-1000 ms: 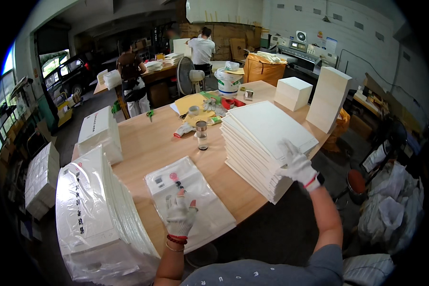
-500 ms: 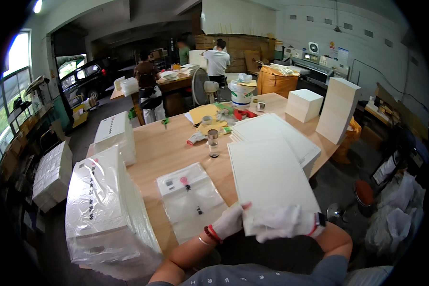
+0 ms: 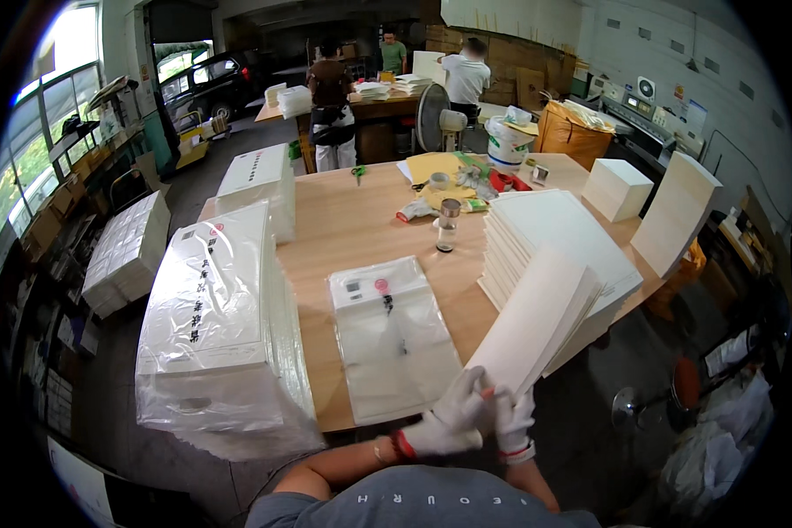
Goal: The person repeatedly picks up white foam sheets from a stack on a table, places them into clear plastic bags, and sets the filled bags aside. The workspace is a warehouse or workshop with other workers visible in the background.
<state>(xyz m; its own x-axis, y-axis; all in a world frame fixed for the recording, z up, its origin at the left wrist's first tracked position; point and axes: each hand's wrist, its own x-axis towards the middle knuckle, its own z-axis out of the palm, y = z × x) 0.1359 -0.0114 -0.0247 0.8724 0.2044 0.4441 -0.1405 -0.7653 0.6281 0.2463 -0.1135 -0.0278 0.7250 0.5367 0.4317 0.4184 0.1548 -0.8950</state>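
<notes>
In front of me a sheaf of white paper sheets [image 3: 528, 321] is held tilted, its long narrow face toward me and several layers showing at its right side. My left hand [image 3: 458, 415], in a white glove, closes on its near left corner. Beside it, my gloved right hand [image 3: 513, 422] grips the near end, its fingers partly hidden. Just beyond the sheaf rises a tall stack of white sheets [image 3: 581, 224]. Left of my hands, a clear plastic bag [image 3: 392, 343] with printing lies flat on the wooden table [image 3: 334, 207].
Bagged white stacks [image 3: 204, 308] stand along the table's left. A glass jar [image 3: 447, 227], tape, gloves and green scissors [image 3: 358, 174] lie farther off. White blocks [image 3: 620, 189] occupy the far right. A red stool [image 3: 685, 381] stands at right. Several people work at a table behind.
The sheets went from lying broad and flat before me to being tilted up narrow. My right hand turned upright and came closer to my left. The view has shifted, so the table appears farther right.
</notes>
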